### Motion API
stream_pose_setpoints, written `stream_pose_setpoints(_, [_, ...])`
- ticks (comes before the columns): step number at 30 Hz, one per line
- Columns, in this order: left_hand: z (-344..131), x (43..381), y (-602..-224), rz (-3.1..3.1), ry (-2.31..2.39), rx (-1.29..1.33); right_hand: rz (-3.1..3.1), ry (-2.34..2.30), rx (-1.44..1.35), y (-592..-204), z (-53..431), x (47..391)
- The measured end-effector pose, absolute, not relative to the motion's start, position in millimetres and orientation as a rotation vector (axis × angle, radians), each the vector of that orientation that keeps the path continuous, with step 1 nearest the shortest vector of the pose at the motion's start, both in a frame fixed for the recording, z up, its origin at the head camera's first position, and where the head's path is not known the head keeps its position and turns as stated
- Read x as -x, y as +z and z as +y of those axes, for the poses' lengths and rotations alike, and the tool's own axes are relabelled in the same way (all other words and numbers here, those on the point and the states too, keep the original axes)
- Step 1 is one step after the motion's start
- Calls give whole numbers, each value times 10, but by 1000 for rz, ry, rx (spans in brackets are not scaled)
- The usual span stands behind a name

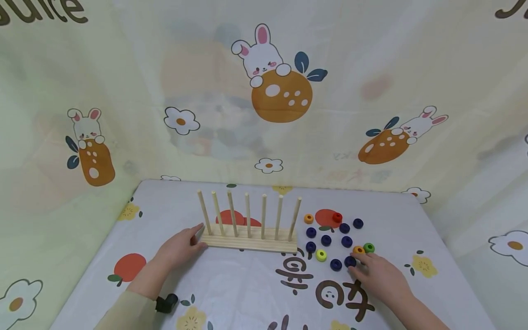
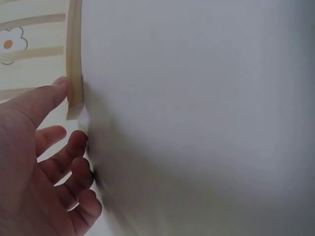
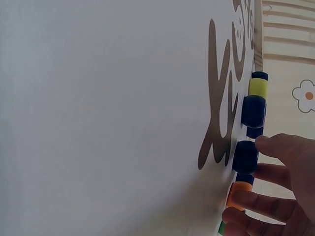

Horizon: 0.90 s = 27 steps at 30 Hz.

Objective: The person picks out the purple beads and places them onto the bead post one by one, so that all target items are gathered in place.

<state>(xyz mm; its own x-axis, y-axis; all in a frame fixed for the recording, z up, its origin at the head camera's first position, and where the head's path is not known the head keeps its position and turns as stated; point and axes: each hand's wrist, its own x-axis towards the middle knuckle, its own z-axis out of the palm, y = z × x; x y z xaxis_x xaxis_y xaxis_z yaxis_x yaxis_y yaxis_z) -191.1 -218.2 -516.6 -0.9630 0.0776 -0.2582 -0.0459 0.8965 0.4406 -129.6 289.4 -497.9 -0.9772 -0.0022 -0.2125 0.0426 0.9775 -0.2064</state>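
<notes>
A pale wooden peg rack [image 1: 251,242] with a row of upright bare pegs stands on the table. My left hand [image 1: 181,247] holds its left end, thumb at the front corner and index finger at the back corner. In the left wrist view, the thumb [image 2: 51,93] lies against the base [image 2: 75,59]. My right hand [image 1: 381,275] is at the near side of the loose beads. Its thumb and index fingertips are right at a dark blue bead [image 3: 245,157], which sits on the table. The middle finger overlaps an orange bead [image 3: 238,192].
Several dark blue beads [image 1: 347,241] lie right of the rack, among a red bead [image 1: 337,217], a yellow-green bead [image 1: 321,255], a green bead [image 1: 369,248] and another orange bead [image 1: 308,218]. A patterned cloth [image 1: 231,284] covers the table; a curtain [image 1: 214,68] hangs behind.
</notes>
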Motion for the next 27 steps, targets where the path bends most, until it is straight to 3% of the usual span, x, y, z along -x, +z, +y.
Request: stream_pose_setpoints(27, [-2235,2022,-5131,2679,746,-39,2871,-344,-72,-5032,2942,1402])
